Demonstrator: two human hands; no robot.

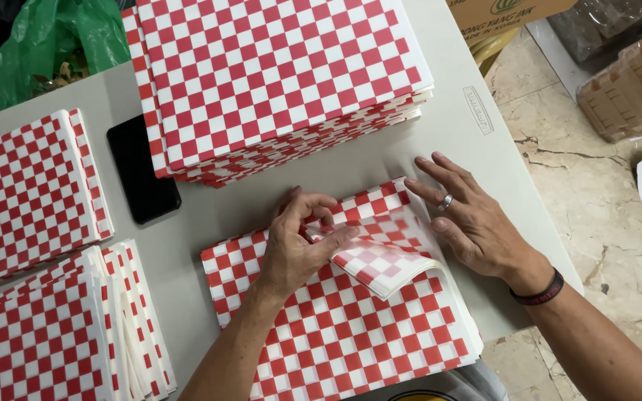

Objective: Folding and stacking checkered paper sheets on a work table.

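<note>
Left hand (291,245) with grip pinching the folded-back corner of a red-and-white checkered paper sheet (380,256) atop the small stack (351,334) at the desk (299,178) front edge, right hand (469,223) spread flat alongside; risk: two sheets lifting together, or tearing.

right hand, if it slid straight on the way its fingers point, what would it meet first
The right hand points up and left across the grey table. It would probably first meet the tall stack of red-and-white checkered paper sheets, at its lower edge; bare tabletop lies between.
</note>
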